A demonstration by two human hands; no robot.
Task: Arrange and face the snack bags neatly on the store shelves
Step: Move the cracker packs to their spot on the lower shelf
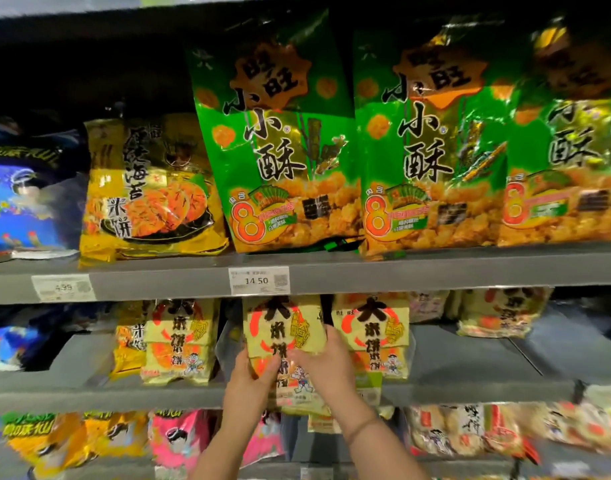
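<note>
A pale yellow rice-cracker bag (283, 327) with a red ring and black characters stands upright at the middle shelf's front. My left hand (250, 379) grips its lower left side and my right hand (326, 367) grips its lower right side, covering part of the print. Matching yellow bags stand to its left (179, 341) and to its right (380, 336). On the upper shelf, large green snack bags (276, 140) (428, 143) face forward in a row beside a yellow seaweed-cracker bag (151, 188).
The grey middle shelf (470, 362) shows bare board to the right of the yellow bags, with another bag (498, 313) set farther back. Blue bags (23, 202) sit at far left. A price tag (259, 280) hangs on the upper shelf edge. Pink and orange bags (172, 441) fill the lower shelf.
</note>
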